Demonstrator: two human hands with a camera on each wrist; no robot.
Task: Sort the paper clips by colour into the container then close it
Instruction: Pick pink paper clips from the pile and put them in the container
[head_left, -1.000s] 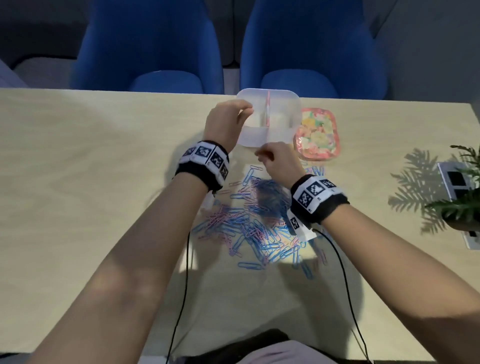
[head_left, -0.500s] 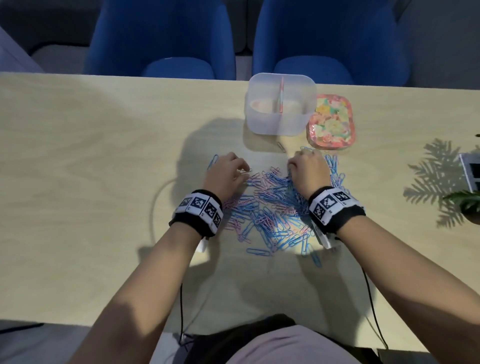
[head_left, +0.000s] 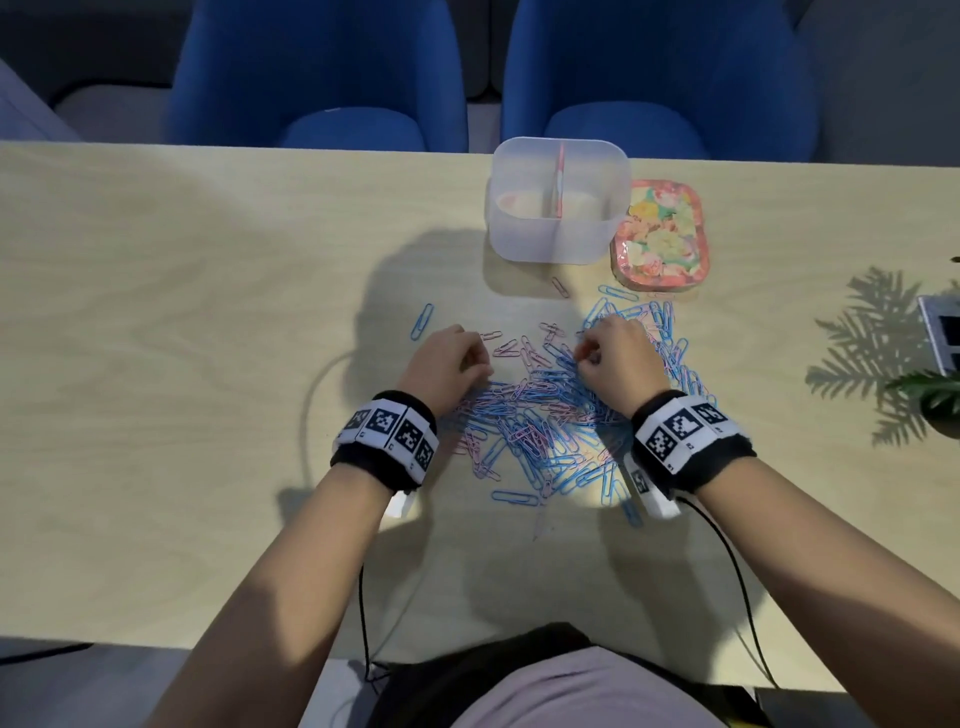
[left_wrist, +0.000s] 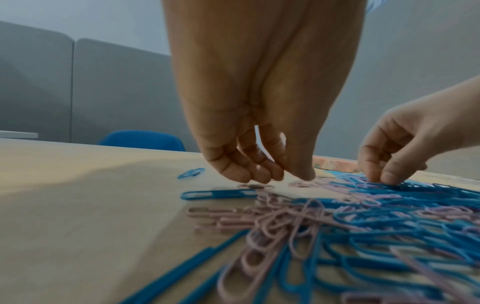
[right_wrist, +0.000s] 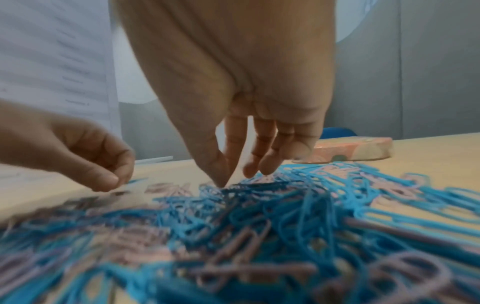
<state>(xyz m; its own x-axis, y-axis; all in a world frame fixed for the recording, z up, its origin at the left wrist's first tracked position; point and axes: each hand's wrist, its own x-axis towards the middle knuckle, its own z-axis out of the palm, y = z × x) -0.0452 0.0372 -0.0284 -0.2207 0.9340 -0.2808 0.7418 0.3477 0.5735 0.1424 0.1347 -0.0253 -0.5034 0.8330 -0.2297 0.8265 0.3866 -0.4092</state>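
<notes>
A heap of blue and pink paper clips (head_left: 545, 415) lies on the wooden table between my hands. My left hand (head_left: 480, 358) is at the heap's left edge; its fingers are curled and its thumb tip reaches down to pink clips (left_wrist: 298, 183), but a hold does not show. My right hand (head_left: 584, 356) is at the heap's far right part, thumb and forefinger pinching into the blue clips (right_wrist: 223, 181). The clear divided container (head_left: 558, 244) stands open beyond the heap, with something pale pink low inside it. Its flowered lid (head_left: 660, 234) lies to its right.
A single blue clip (head_left: 422, 322) lies left of the heap and a pink one (head_left: 560, 287) just before the container. A potted plant (head_left: 930, 395) and a socket block (head_left: 943, 332) sit at the right edge. Two blue chairs (head_left: 322, 78) stand behind the table.
Both hands came back from the container to the heap a second ago. Since half a second ago they have stayed there, with only their fingers working among the clips.
</notes>
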